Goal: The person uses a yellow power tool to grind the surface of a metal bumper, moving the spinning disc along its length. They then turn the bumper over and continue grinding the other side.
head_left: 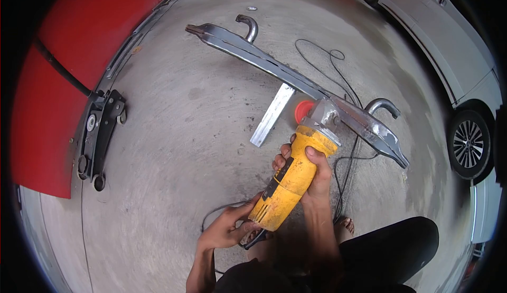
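A yellow angle grinder (285,185) is held in both hands, its metal head pointing up toward a long metal bar. My right hand (316,172) wraps round the front of its body, with fingers showing on both sides. My left hand (232,227) is closed on the rear end, near the cord. A red disc (303,111) shows at the left of the head. The long grey metal bar (274,67) lies diagonally on the floor, with a curved pipe (250,28) near its upper end and another (384,106) near its lower end. The grinder head overlaps the bar in view.
A silver metal strip (272,115) extends from beneath the bar. Black cable (343,187) winds over the concrete floor (174,150). A floor jack (99,134) stands left, by a red panel (63,108). A light-coloured car (438,34) is at the right.
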A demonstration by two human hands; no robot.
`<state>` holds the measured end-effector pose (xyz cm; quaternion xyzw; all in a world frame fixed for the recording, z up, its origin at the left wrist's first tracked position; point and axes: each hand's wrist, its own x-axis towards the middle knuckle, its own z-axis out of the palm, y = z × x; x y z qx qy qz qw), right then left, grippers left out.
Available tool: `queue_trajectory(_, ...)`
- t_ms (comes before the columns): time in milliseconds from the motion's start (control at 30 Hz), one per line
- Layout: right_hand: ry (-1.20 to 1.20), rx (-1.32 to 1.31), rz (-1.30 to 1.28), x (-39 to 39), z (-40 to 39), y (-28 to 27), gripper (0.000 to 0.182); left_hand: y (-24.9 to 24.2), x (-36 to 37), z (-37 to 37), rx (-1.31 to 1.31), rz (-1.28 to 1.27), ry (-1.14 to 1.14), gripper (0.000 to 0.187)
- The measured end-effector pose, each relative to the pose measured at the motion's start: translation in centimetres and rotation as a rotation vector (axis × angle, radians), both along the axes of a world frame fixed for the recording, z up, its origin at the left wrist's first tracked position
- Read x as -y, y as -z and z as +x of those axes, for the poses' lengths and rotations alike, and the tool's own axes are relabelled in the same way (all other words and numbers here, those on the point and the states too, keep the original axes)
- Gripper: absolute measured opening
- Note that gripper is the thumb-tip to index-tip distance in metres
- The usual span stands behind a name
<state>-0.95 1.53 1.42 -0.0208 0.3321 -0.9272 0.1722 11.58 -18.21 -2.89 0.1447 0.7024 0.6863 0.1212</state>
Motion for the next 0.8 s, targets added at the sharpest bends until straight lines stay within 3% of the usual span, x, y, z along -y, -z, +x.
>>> queue_trajectory(133,-0.016,0.002,-0.033,-0.1,0.2,0.6,0.051,1.0,0.7,0.3,-0.004,-0.034,0.031,0.072)
queue_trajectory(233,-0.065,0.023,-0.083,-0.1,0.3,0.8,0.05,3.1,2.4,-0.3,-0.024,0.042,0.186,0.074)
queue_trajectory(300,-0.087,0.008,-0.08,0.1,0.4,0.9,0.05,4.3,3.0,-1.1,0.044,0.153,0.256,0.079)
queue_trajectory(367,-0.109,-0.031,-0.034,0.5,0.6,1.4,0.05,4.7,2.5,-2.3,0.106,0.539,0.323,0.09)
queue_trajectory(400,-0.129,-0.024,0.003,0.9,0.8,1.9,0.05,4.2,0.8,-2.0,0.231,0.595,0.158,0.102)
queue_trajectory(433,-0.144,-0.005,0.004,1.3,1.1,2.2,0.051,5.2,0.4,-2.0,0.236,0.596,0.172,0.102)
queue_trajectory(500,-0.175,-0.022,0.047,2.2,1.6,2.5,0.053,7.8,-0.4,-2.1,0.546,0.934,0.244,0.101)
queue_trajectory(533,-0.161,-0.024,0.046,2.5,1.7,2.8,0.053,8.1,-0.8,-1.7,0.587,0.962,0.082,0.084)
queue_trajectory(700,-0.445,-0.207,0.174,3.6,1.4,3.2,0.053,7.5,-0.3,-1.0,0.554,0.902,0.006,0.072)
queue_trajectory(767,-0.403,-0.266,0.256,4.8,0.7,4.7,0.051,6.9,0.1,-0.8,0.528,0.871,-0.047,0.067)
queue_trajectory(800,-0.419,-0.338,0.438,5.1,0.1,5.1,0.057,6.5,0.3,-0.8,0.514,0.855,-0.07,0.064)
